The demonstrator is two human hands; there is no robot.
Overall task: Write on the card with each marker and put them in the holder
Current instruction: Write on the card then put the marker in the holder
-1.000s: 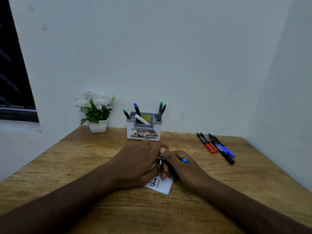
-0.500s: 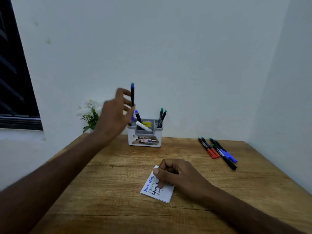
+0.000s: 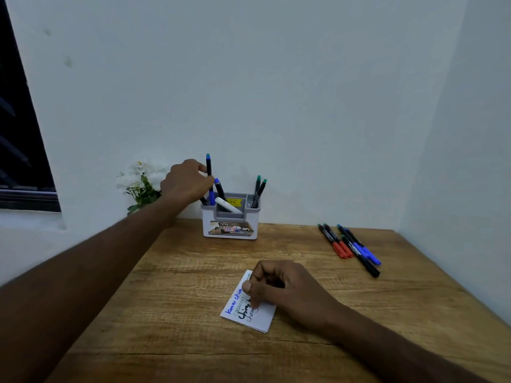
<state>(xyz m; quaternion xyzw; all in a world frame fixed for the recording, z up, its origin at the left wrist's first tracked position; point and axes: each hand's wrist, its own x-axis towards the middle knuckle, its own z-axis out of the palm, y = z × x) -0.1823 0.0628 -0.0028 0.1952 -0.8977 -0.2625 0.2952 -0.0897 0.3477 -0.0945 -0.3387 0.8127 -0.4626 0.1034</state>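
My left hand pinches a black marker with a blue cap and holds it upright over the left compartment of the grey and white holder, its lower end down among the markers there. Several markers stand in the holder, two with green ends at its right side. My right hand rests with curled fingers on the white card, which carries blue and black writing. Several loose markers, red, blue and black, lie on the table at the right.
A white pot of white flowers stands left of the holder, partly behind my left arm. The wooden table meets a white wall at the back and right. A dark window is at the left.
My left hand took the blue-capped marker away from the card, lifted it to the holder and has now lowered it into the left compartment. My right hand stayed on the card.
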